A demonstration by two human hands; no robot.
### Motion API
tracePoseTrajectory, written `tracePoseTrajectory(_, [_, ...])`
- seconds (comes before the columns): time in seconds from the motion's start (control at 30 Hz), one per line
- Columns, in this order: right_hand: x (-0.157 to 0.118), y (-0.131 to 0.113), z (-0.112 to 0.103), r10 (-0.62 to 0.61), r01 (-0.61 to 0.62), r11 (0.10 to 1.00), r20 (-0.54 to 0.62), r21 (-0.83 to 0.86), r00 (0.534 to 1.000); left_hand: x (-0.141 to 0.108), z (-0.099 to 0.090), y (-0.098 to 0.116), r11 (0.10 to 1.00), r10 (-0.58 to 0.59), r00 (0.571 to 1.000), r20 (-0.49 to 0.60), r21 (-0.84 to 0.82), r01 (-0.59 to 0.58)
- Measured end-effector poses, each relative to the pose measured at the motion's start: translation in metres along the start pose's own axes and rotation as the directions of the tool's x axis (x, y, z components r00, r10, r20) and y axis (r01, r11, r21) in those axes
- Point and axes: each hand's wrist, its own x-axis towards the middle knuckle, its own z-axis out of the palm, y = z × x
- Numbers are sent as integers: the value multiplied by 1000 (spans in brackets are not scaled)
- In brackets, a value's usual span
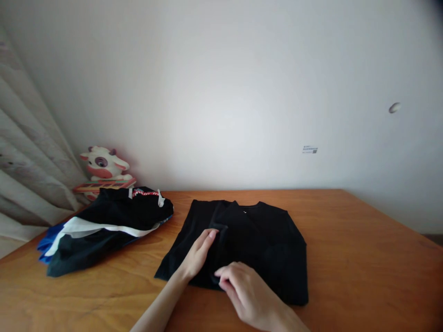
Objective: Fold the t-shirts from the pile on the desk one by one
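A black shirt (277,249) lies partly folded on the wooden table, its neckline at the far side. My left hand (198,256) is closed on a raised fold of the shirt left of its middle, thumb on top and the other fingers largely hidden by cloth. Nearer to me, my right hand (242,288) pinches the lower end of that same fold between thumb and fingers. The shirt's left part is spread flat beyond my left hand.
On the left, a pile of clothes (100,230) in black, white, dark green and blue lies on the table (353,267). Behind it stands a cow-shaped toy keyboard (104,168). A curtain (27,152) hangs at the far left, and a white wall (221,92) borders the table's back.
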Motion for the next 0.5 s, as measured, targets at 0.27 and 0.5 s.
tracePoseTrajectory(0.27, [-5,26,-30,176,-228,959,-277,-169,945,4,-4,8,883,-34,983,-182,-466,-56])
tracePoseTrajectory(0.5, [-32,81,-48,311,-418,827,-313,-377,897,18,-89,-9,731,-392,746,-538,-675,-102])
